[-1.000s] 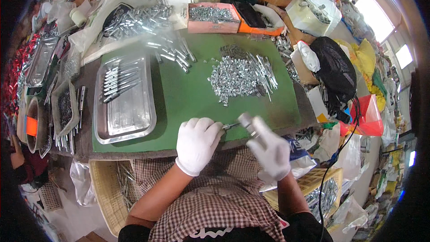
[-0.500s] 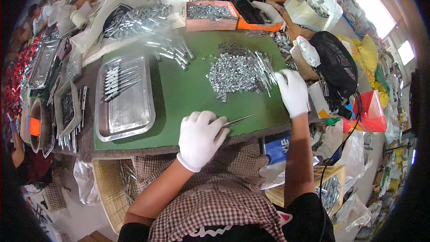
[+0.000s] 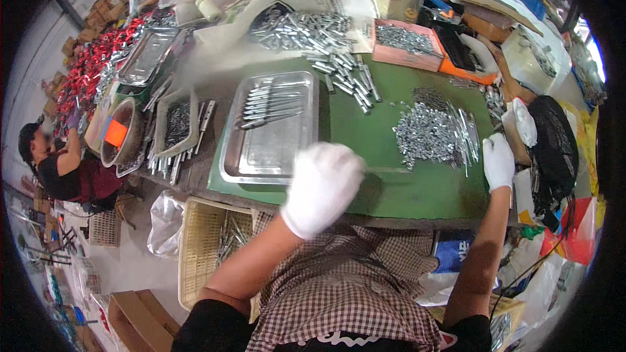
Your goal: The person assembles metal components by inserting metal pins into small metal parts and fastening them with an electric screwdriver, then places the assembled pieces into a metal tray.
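Both hands wear white gloves. The left hand (image 3: pixel 321 186) sits at the centre of the frame, raised above the near edge of the green mat (image 3: pixel 391 182) that covers the desk (image 3: pixel 195 179); its forearm comes up from the lower left, bare to the elbow, and bends at the wrist so that the back of the glove faces the camera. The fingers curl inward into a loose fist, and a thin metal rod (image 3: pixel 386 170) juts out from its right side, lying level over the mat and pointing toward the right of the frame; the left hand grips that rod at one end. The right hand (image 3: pixel 499 161) is stretched far out at the right of the frame, its arm almost straight from the lower right, palm down with the fingers together and pointing upward in the picture, resting at the lower right fringe of the pile of small silvery parts (image 3: pixel 432 132); whether it pinches a piece cannot be told, since the palm is hidden. The pile lies on the mat right of centre. Left of the left hand stands a shallow steel tray (image 3: pixel 267 156) with several long finished pieces (image 3: pixel 266 102) laid in its upper part.
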Demonstrator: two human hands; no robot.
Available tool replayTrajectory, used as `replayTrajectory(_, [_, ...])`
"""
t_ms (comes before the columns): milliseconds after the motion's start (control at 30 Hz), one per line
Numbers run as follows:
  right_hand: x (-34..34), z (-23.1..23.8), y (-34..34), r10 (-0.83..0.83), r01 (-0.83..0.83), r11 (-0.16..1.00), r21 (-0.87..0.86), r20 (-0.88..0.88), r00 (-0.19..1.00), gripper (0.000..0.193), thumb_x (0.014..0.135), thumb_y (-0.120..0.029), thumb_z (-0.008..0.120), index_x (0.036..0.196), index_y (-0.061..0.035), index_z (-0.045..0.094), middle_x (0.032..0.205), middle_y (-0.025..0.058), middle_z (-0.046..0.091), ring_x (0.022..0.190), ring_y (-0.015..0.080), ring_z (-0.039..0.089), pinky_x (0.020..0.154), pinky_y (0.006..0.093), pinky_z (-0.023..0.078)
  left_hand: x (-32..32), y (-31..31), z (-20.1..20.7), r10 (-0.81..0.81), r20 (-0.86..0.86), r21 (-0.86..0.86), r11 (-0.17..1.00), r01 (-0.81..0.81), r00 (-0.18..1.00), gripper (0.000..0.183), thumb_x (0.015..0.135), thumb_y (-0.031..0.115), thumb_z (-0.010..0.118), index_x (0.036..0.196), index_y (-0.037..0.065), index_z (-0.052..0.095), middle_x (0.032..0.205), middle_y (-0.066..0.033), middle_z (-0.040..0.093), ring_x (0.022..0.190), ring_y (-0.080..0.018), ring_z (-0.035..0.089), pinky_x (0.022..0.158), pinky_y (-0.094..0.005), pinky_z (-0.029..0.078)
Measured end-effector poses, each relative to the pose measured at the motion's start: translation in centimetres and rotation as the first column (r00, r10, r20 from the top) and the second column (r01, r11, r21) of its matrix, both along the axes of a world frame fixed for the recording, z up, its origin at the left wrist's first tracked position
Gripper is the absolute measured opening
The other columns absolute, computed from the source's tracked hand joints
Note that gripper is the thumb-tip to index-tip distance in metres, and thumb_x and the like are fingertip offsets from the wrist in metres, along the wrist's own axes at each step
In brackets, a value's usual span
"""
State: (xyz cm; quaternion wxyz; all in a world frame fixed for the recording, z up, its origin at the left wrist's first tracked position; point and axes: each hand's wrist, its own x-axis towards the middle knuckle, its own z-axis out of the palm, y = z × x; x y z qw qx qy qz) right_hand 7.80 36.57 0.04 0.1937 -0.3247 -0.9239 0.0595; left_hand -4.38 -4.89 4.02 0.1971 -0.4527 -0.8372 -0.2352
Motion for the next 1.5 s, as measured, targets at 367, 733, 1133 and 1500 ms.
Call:
replayTrajectory(367, [-1.1, 0.3, -1.6, 0.031, -0.032, 0.999, 0.019, 0.028, 0.999, 0.02, 0.091, -0.024, 0.071, 0.095, -0.0045, 0.067, 0.095, 0.0226, 0.07, 0.092, 0.0447, 0.069, 0.082, 0.0541, 0.053, -14.8, -12.9, -1.3, 0.195, -0.095, -0.275, 0.937, -0.214, 0.976, 0.014, 0.087, 0.017, 0.074, 0.101, 0.016, 0.072, 0.104, -0.0056, 0.067, 0.1, -0.0308, 0.068, 0.084, -0.0472, 0.051])
replayTrajectory(733, [1.0, 1.3, -1.5, -0.147, 0.071, 0.926, -0.371, -0.181, 0.972, 0.018, 0.097, -0.015, 0.058, 0.107, -0.0001, 0.061, 0.092, 0.0195, 0.07, 0.088, 0.0353, 0.071, 0.081, 0.0466, 0.053, -14.3, -12.5, -0.9, 0.206, -0.179, -0.435, 0.86, -0.265, 0.962, 0.026, 0.086, 0.017, 0.073, 0.111, 0.015, 0.065, 0.104, -0.0078, 0.068, 0.099, -0.0298, 0.069, 0.084, -0.0451, 0.05])
replayTrajectory(1133, [2.6, 8.0, -16.6, 0.528, -0.571, 0.764, -0.301, -0.217, 0.821, 0.008, 0.078, -0.006, 0.067, 0.086, -0.0053, 0.066, 0.086, 0.0147, 0.065, 0.083, 0.0359, 0.065, 0.074, 0.0454, 0.051, -12.5, 4.5, 1.4, -0.198, -0.219, -0.314, 0.941, 0.123, 0.955, 0.02, 0.088, 0.016, 0.064, 0.104, 0.016, 0.075, 0.1, -0.0094, 0.069, 0.096, -0.0307, 0.069, 0.085, -0.046, 0.054])
replayTrajectory(1500, [2.5, -1.2, -16.8, 0.684, -0.704, 0.71, -0.011, -0.23, 0.693, 0.022, 0.102, -0.014, 0.065, 0.121, -0.0052, 0.072, 0.115, 0.0175, 0.074, 0.098, 0.0328, 0.07, 0.092, 0.0437, 0.055, -5.9, 6.0, -3.0, -0.095, -0.258, -0.241, 0.97, 0.032, 0.961, 0.012, 0.069, 0.023, 0.07, 0.066, 0.013, 0.076, 0.068, -0.0078, 0.068, 0.075, -0.0282, 0.07, 0.067, -0.0445, 0.052])
